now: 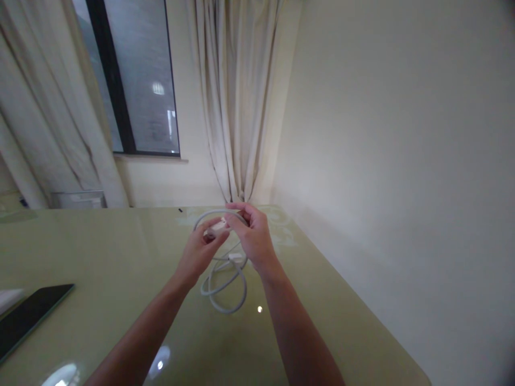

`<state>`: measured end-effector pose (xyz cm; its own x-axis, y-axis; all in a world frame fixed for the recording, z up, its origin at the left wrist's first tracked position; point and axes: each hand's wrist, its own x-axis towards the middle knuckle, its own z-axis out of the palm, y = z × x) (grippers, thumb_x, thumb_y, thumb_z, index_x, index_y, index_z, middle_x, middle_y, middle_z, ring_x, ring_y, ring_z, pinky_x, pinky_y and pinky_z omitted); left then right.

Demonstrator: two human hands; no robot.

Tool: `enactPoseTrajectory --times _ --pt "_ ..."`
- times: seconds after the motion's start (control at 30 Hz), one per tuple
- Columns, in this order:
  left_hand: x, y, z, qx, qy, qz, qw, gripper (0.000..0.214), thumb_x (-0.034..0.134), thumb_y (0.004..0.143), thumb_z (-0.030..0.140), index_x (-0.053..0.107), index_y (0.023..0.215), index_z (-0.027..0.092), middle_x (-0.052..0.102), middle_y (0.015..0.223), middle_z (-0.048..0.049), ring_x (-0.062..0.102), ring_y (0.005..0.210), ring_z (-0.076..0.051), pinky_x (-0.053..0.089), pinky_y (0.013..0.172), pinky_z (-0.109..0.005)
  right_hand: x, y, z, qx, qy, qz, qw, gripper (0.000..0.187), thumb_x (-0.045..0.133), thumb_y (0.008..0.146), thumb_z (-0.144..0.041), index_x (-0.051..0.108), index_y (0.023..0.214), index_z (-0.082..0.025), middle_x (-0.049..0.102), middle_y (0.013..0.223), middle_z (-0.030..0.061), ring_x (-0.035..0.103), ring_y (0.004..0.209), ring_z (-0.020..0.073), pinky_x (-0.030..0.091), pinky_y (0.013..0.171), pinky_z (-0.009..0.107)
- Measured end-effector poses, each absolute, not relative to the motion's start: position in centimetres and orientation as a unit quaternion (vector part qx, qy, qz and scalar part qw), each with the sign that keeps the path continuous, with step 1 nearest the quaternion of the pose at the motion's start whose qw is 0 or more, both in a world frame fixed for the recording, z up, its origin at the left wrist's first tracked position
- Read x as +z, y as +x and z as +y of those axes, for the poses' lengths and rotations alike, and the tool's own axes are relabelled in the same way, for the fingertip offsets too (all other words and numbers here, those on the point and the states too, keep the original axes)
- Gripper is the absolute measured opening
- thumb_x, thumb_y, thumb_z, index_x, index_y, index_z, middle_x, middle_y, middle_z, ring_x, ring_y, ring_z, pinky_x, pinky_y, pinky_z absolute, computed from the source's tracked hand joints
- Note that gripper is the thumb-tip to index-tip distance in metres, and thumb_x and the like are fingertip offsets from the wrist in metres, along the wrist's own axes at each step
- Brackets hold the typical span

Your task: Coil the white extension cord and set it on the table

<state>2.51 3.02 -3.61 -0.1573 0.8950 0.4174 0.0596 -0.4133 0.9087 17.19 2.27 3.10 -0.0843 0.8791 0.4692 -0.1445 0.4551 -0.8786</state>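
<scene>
A white cable [225, 289] hangs in loose loops between my two hands, its lower loops resting on the glossy table [100, 257]. My left hand [199, 251] is closed around a white plug end of the cable. My right hand [251, 233] pinches the cable's upper loop just beside the left hand, fingers curled. Both hands are held a little above the table near its far corner. A small white connector shows below my right hand.
A dark flat tablet-like device [30, 313] lies at the table's left edge, with something white beside it. Cream curtains [237, 96] and a window [137, 80] stand behind the table. A plain wall runs along the right side.
</scene>
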Motion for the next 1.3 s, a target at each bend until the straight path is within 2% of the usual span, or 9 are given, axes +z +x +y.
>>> enactPoseTrajectory --times 0.13,0.23,0.43,0.7,0.83,0.93,1.07,1.17,1.3 --pt "-4.1 2.5 2.3 0.398 0.701 0.589 0.054 0.04 0.066 0.098 0.044 0.074 0.131 0.024 0.077 0.125 -0.015 0.077 0.089 -0.027 0.059 0.086 -0.042 3.5 17.5 2.0 0.383 -0.307 -0.573 0.656 0.024 0.075 0.086 -0.035 0.077 0.101 -0.017 0.068 0.067 -0.0014 0.063 0.063 0.0132 0.048 0.06 0.024" --pt "-4.6 3.3 1.8 0.182 0.701 0.689 -0.036 0.039 0.048 0.108 0.042 0.068 0.134 0.021 0.08 0.109 -0.0162 0.079 0.094 -0.034 0.059 0.083 -0.044 3.8 17.8 1.9 0.366 -0.303 -0.564 0.675 0.021 0.076 0.086 -0.034 0.078 0.098 -0.017 0.068 0.065 -0.0016 0.063 0.061 0.0127 0.047 0.059 0.023" --pt "-6.3 3.4 2.3 0.095 0.676 0.728 -0.064 0.048 0.026 0.114 0.036 0.066 0.126 0.011 0.079 0.102 -0.0215 0.08 0.095 -0.037 0.06 0.078 -0.043 3.8 17.4 1.7 0.38 -0.289 -0.574 0.664 0.018 0.076 0.087 -0.034 0.077 0.093 -0.017 0.071 0.066 -0.0004 0.067 0.062 0.0132 0.048 0.06 0.024" --pt "-7.3 0.9 3.3 0.052 0.667 0.743 0.005 0.038 0.041 0.108 0.023 0.075 0.117 0.007 0.077 0.11 -0.0294 0.077 0.109 -0.043 0.059 0.088 -0.053 3.3 17.1 2.0 0.387 -0.301 -0.585 0.646 0.019 0.075 0.087 -0.034 0.077 0.094 -0.016 0.073 0.068 0.0009 0.06 0.059 0.0114 0.041 0.055 0.022" --pt "-6.1 -0.1 2.7 0.046 0.698 0.714 0.039 0.033 0.058 0.101 0.028 0.076 0.121 0.008 0.076 0.123 -0.0289 0.075 0.114 -0.044 0.058 0.094 -0.056 3.4 17.5 2.3 0.378 -0.305 -0.582 0.653 0.02 0.076 0.087 -0.034 0.077 0.097 -0.017 0.074 0.071 0.0012 0.061 0.062 0.0119 0.041 0.056 0.022" --pt "-3.6 -1.3 1.7 0.149 0.773 0.608 0.101 0.042 0.063 0.099 0.038 0.072 0.134 0.017 0.074 0.137 -0.0191 0.072 0.122 -0.034 0.055 0.104 -0.046 3.6 18.0 2.4 0.36 -0.304 -0.564 0.678 0.021 0.077 0.087 -0.034 0.077 0.098 -0.017 0.072 0.069 0.0003 0.063 0.063 0.0124 0.043 0.057 0.023" --pt "-0.1 -2.8 1.0 0.362 0.774 0.446 0.267 0.039 0.064 0.096 0.054 0.078 0.11 0.021 0.081 0.105 -0.0091 0.077 0.092 -0.024 0.06 0.08 -0.034 4.4 18.8 2.2 0.338 -0.292 -0.512 0.734 0.023 0.08 0.085 -0.037 0.077 0.096 -0.017 0.068 0.066 -0.0017 0.056 0.058 0.0099 0.037 0.053 0.022" --pt "1.0 -3.4 1.2 0.495 0.699 0.457 0.239 0.043 0.069 0.091 0.061 0.072 0.087 0.019 0.07 0.071 -0.0024 0.067 0.064 -0.017 0.052 0.061 -0.027 5.2 19.5 1.6 0.349 -0.267 -0.446 0.78 0.024 0.082 0.082 -0.035 0.076 0.096 -0.016 0.064 0.064 -0.004 0.039 0.049 0.0058 0.024 0.046 0.022" --pt "1.0 -1.7 0.5 0.474 0.733 0.397 0.285 0.047 0.062 0.096 0.065 0.073 0.096 0.019 0.072 0.078 -0.0037 0.067 0.072 -0.018 0.051 0.065 -0.028 6.0 19.8 0.9 0.376 -0.235 -0.387 0.808 0.023 0.08 0.08 -0.032 0.075 0.097 -0.016 0.065 0.066 -0.0037 0.025 0.047 0.0043 0.013 0.044 0.024"
